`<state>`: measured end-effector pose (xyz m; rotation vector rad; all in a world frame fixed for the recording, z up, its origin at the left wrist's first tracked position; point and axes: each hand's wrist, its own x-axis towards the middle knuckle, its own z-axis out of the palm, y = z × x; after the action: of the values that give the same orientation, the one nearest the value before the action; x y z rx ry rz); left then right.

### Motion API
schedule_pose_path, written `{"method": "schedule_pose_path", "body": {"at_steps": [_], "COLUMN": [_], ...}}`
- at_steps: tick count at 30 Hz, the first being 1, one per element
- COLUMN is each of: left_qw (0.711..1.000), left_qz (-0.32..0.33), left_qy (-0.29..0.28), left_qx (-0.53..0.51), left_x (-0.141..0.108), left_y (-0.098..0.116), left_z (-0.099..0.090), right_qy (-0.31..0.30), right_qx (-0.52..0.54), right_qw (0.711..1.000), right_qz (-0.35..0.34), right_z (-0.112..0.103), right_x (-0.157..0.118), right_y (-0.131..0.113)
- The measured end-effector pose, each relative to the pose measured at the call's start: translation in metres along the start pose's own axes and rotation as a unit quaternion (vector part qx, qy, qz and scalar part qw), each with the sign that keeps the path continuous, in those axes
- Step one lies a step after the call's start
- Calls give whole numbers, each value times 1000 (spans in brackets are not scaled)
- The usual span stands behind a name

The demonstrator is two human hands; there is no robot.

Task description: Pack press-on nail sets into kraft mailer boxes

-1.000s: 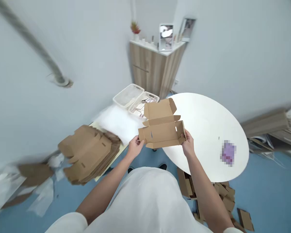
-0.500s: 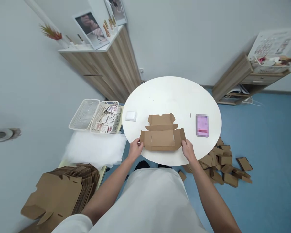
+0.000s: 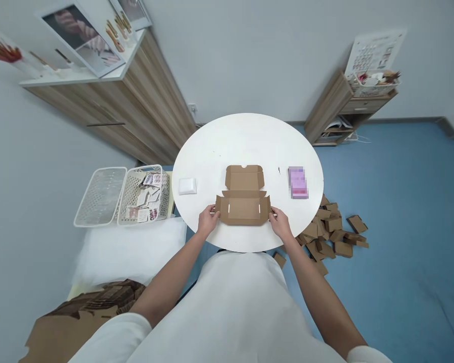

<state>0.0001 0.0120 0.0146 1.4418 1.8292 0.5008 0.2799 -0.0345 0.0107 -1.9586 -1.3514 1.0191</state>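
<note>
A partly folded brown cardboard box (image 3: 244, 208) lies on the white oval table (image 3: 249, 136) near its front edge, its lid flap spread toward the far side. My left hand (image 3: 208, 221) grips the left side panel, fingers closed on it. On the opposite side my right hand (image 3: 280, 222) pinches the right panel, and both side panels stand up. Left of the box is a small white packet (image 3: 187, 186). A purple and pink packet, pixelated, (image 3: 298, 182) rests to the right.
Left of the table are two white baskets, one holding small packets (image 3: 149, 196), white sheets (image 3: 128, 247) and flat cardboard (image 3: 71, 327). Folded boxes (image 3: 325, 229) lie on the blue floor at right. Wooden cabinets (image 3: 155, 96) stand behind.
The side panels have been folded further upright and the hands are closer together. The lid flap lies flatter. The camera view has shifted.
</note>
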Motion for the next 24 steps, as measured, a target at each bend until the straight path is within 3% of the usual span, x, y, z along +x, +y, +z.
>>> {"method": "schedule_pose_path", "body": {"at_steps": [4,9,14,18,24], "left_qw": [1000,973,924,911,906], "left_qz": [17,175,306,324,308], "left_qy": [-12,30,-63,-93,-112], "left_qx": [4,146,222,237,267], "left_x": [6,-9,-28,-29,-16], "left_y": [-7,-8,-1,3,9], "left_z": [-3,0,12,22,28], "right_qy": [26,85,136,109,28], "right_qx": [-10,-96,-167,-169,-84], "right_qw": [999,991,976,979,994], "right_qz": [29,27,42,31,62], "right_z": [5,6,-5,-17,-19], "right_x": [-1,-13,-19,4,69], "right_y": [-3,2,2,-11,-33]}}
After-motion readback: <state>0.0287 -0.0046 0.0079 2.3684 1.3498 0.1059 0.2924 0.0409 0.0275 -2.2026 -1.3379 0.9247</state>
